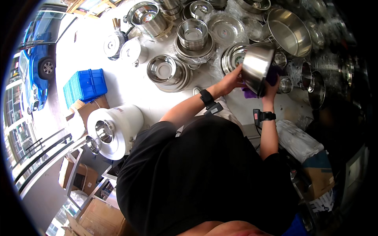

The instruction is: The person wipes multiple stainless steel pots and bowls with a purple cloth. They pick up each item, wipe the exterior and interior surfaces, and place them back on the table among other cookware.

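Observation:
My left hand [231,81] grips the near-left side of a stainless steel basin [256,69], which is tilted on its side in the air. On its right, my right hand [271,88] holds a purple cloth [274,75] against the basin's open side. Part of the cloth also shows under the basin, by my left fingers. The basin's inside is hidden from me. Just behind it, a stack of steel plates [233,57] in plastic wrap rests on the floor.
Stacked steel bowls [161,69], taller stacked pots [147,22] and a large steel pot [291,32] crowd the floor ahead. Left are a blue plastic crate [88,85] and a white drum [130,118]. Cardboard boxes [102,218] sit at lower left; a plastic-wrapped bundle [298,141] lies right.

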Motion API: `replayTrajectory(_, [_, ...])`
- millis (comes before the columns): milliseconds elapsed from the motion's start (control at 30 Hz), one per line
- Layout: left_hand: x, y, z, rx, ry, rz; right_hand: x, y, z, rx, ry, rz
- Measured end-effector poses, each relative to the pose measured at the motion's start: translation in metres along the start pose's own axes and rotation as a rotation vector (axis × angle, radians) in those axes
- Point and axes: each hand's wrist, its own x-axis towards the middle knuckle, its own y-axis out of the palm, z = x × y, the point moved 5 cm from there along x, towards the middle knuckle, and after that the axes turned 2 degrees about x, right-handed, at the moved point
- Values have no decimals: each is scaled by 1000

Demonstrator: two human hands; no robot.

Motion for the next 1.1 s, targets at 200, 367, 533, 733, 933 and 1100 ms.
replayTrajectory(200, [27,-46,14,180,-34,-179,23,-25,-40,-526,-75,-110])
replayTrajectory(367, [27,-46,16,219,-24,-259,60,-26,-63,-550,158,-53])
replayTrajectory(533, [20,-75,31,261,-23,-400,96,-18,-76,-667,52,-75])
replayTrajectory(733, [-6,-103,34,213,43,-599,110,-2,-81,-828,-33,-57])
replayTrajectory(933, [-19,-106,32,186,65,-654,111,6,-88,-947,-30,-48])
replayTrajectory(1100, [-11,-106,36,176,73,-666,123,1,-87,-982,-37,79])
